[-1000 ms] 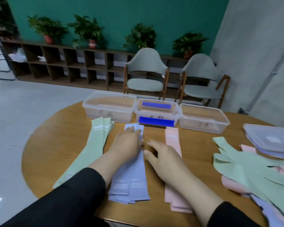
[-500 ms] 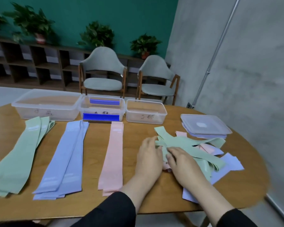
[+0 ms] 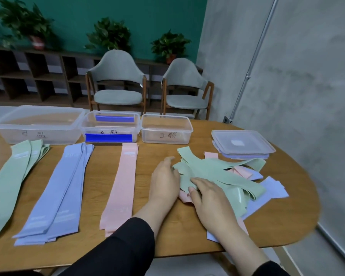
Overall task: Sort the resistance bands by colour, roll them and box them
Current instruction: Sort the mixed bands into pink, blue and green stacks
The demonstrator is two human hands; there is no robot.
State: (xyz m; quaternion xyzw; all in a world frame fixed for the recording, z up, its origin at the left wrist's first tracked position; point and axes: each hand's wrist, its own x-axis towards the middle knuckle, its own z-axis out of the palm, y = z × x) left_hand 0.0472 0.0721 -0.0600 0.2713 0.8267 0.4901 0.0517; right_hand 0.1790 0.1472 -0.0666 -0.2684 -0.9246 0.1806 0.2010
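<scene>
A tangled pile of resistance bands lies at the table's right: green bands point(image 3: 217, 172) on top, pink ones point(image 3: 241, 172) and blue ones point(image 3: 271, 188) underneath. My left hand point(image 3: 163, 182) touches the pile's left edge with relaxed fingers. Flat on the green bands rests my right hand point(image 3: 209, 200). Three sorted stacks lie stretched out to the left: green point(image 3: 6, 186), blue point(image 3: 62, 190) and pink point(image 3: 122, 186). Behind them stand three clear boxes: a large one point(image 3: 38, 124), a middle one with blue strips point(image 3: 110, 126) and a right one point(image 3: 165, 128).
Clear lids point(image 3: 241, 144) are stacked at the back right of the round wooden table point(image 3: 187, 236). Two grey chairs point(image 3: 118, 86) stand behind the table, a grey wall is close on the right.
Both hands left the blue stack and moved right to the mixed pile. My view turned right with them. Since half a second ago the hands have shifted only slightly on the green bands.
</scene>
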